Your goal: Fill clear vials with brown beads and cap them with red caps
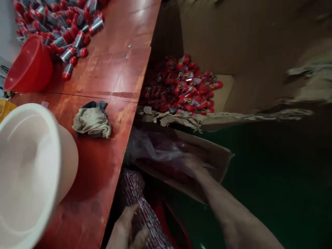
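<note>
My right hand (193,164) reaches down into a cardboard box (218,157) beside the table edge. A clear plastic bag (160,152) lines that box, and dark red contents show dimly under it. Shadow and blur hide the fingers of this hand, so what they touch is unclear. Low in the view, my left hand (127,226) hovers by the patterned cloth (138,192) over my lap. Its thumb and fingers are curved and apart, with nothing plain between them.
On the red table (98,173) stand a white tub (67,162), a red bowl (38,72) and a crumpled cloth (92,119). Many red-capped clear containers (68,53) are heaped behind. A large torn carton (220,41) holds red pieces (189,90).
</note>
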Tool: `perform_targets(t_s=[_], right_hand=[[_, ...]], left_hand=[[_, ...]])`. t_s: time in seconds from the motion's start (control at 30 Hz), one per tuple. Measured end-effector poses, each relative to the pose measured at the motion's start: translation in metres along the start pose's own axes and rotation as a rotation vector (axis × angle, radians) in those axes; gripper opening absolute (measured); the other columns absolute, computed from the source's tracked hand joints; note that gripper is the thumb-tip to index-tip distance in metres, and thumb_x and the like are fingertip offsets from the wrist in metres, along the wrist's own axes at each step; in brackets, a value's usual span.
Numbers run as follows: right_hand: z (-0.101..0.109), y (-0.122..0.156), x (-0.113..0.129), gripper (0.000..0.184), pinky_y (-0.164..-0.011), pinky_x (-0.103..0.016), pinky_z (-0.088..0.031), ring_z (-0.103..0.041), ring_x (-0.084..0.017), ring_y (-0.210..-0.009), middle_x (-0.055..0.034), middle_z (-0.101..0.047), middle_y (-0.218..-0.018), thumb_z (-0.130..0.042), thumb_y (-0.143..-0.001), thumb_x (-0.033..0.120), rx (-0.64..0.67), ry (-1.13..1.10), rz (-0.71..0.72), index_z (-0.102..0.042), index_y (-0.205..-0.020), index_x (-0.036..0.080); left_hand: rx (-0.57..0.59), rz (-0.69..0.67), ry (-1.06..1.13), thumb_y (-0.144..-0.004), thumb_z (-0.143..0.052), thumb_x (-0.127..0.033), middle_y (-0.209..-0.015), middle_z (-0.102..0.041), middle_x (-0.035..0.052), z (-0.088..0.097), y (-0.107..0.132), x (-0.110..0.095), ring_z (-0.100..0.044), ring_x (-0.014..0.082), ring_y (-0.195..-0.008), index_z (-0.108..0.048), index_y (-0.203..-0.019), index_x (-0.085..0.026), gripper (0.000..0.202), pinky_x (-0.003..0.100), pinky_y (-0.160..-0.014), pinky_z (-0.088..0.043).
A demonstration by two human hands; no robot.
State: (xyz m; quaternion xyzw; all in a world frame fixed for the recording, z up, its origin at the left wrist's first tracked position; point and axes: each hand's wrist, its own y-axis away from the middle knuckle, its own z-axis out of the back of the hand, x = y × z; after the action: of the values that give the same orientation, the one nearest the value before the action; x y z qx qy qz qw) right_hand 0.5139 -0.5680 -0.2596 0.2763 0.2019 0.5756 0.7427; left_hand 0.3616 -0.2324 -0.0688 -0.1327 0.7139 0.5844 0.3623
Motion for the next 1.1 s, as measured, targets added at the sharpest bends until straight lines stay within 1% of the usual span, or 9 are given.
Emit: perform_targets(t_s=[0.13, 0.3, 0.4, 0.5, 0.63, 0.73, 0.9, 0.97, 1.1], right_hand=[[-0.010, 0.049, 0.013, 0.027, -0.079, -0.036, -0.055, -0.063, -0.017, -0.090, -0.0060, -0.064, -0.106, -0.057, -0.093, 0.036, 0.101, -0.014, 0.219, -0.061, -0.110, 0.016], [0.006, 0.136, 0.035, 0.018, -0.074, -0.033, -0.051, -0.063, -0.014, -0.075, -0.0015, -0.065, -0.082, -0.051, -0.095, 0.029, 0.099, -0.033, 0.450, -0.062, -0.094, 0.015], [0.025, 0.185, 0.044, 0.017, -0.065, -0.028, -0.044, -0.062, -0.015, -0.066, -0.0002, -0.066, -0.073, -0.049, -0.089, 0.020, 0.097, -0.067, 0.575, -0.061, -0.078, 0.020], [0.044, 0.218, 0.045, 0.021, -0.061, -0.027, -0.042, -0.061, -0.014, -0.060, 0.0019, -0.063, -0.065, -0.048, -0.089, 0.023, 0.082, -0.107, 0.639, -0.056, -0.070, 0.021], [0.072, 0.217, 0.025, 0.034, -0.051, -0.025, -0.038, -0.057, -0.013, -0.054, 0.0014, -0.061, -0.064, -0.049, -0.093, 0.045, -0.038, -0.175, 0.576, -0.055, -0.069, 0.021], [0.095, 0.196, 0.010, 0.048, -0.051, -0.026, -0.036, -0.051, -0.013, -0.049, 0.0005, -0.053, -0.057, -0.035, -0.098, 0.048, -0.187, -0.206, 0.491, -0.051, -0.062, 0.021], [0.122, 0.176, 0.014, 0.052, -0.056, -0.029, -0.039, -0.051, -0.014, -0.056, -0.0010, -0.048, -0.060, -0.038, -0.094, 0.056, -0.309, -0.244, 0.439, -0.049, -0.057, 0.021], [0.130, 0.173, 0.018, 0.052, -0.057, -0.028, -0.043, -0.055, -0.015, -0.061, -0.0029, -0.054, -0.066, -0.038, -0.094, 0.057, -0.320, -0.283, 0.416, -0.054, -0.060, 0.020], [0.143, 0.167, 0.014, 0.053, -0.060, -0.029, -0.050, -0.063, -0.019, -0.073, -0.0078, -0.065, -0.083, -0.045, -0.087, 0.066, -0.264, -0.305, 0.353, -0.067, -0.077, 0.019]], left_hand=[[-0.123, 0.013, -0.105, -0.086, -0.054, -0.022, -0.139, -0.053, 0.0176, -0.007, -0.048, -0.012, -0.053, 0.0234, -0.129, -0.034, -0.145, -0.013, 0.062, 0.038, -0.111, -0.043], [-0.157, -0.262, -0.819, -0.070, -0.061, 0.000, -0.155, -0.026, 0.0260, -0.037, -0.118, -0.028, -0.031, 0.0351, -0.143, -0.018, -0.152, -0.010, 0.093, 0.048, -0.115, -0.033], [-0.216, -0.315, -1.031, -0.079, -0.053, -0.001, -0.157, -0.024, 0.0243, -0.056, -0.148, -0.025, -0.025, 0.0434, -0.144, -0.031, -0.149, -0.016, 0.075, 0.069, -0.111, -0.024], [-0.155, -0.363, -1.038, -0.087, -0.055, -0.018, -0.154, -0.034, 0.0175, -0.058, -0.163, -0.016, -0.026, 0.0432, -0.143, -0.062, -0.123, -0.019, 0.036, 0.070, -0.111, -0.024], [-0.097, -0.360, -1.047, -0.086, -0.063, -0.025, -0.120, -0.064, 0.0130, -0.047, -0.163, -0.008, -0.054, 0.0294, -0.123, -0.067, -0.093, -0.013, 0.014, 0.051, -0.105, -0.043], [-0.135, -0.323, -1.026, -0.090, -0.060, -0.024, -0.104, -0.066, 0.0073, -0.045, -0.157, -0.009, -0.063, 0.0200, -0.100, -0.063, -0.100, -0.011, 0.017, 0.042, -0.090, -0.053], [-0.216, -0.374, -0.941, -0.088, -0.043, 0.001, -0.119, -0.060, 0.0165, -0.045, -0.146, -0.021, -0.061, 0.0186, -0.107, -0.055, -0.124, -0.008, 0.039, 0.030, -0.092, -0.051], [-0.239, -0.407, -0.917, -0.088, -0.040, 0.000, -0.117, -0.060, 0.0161, -0.043, -0.137, -0.024, -0.061, 0.0190, -0.104, -0.055, -0.124, -0.009, 0.040, 0.029, -0.090, -0.052], [-0.238, -0.497, -0.904, -0.088, -0.043, -0.006, -0.092, -0.062, 0.0119, -0.040, -0.112, -0.022, -0.059, 0.0226, -0.092, -0.065, -0.088, -0.012, 0.023, 0.038, -0.085, -0.052]])
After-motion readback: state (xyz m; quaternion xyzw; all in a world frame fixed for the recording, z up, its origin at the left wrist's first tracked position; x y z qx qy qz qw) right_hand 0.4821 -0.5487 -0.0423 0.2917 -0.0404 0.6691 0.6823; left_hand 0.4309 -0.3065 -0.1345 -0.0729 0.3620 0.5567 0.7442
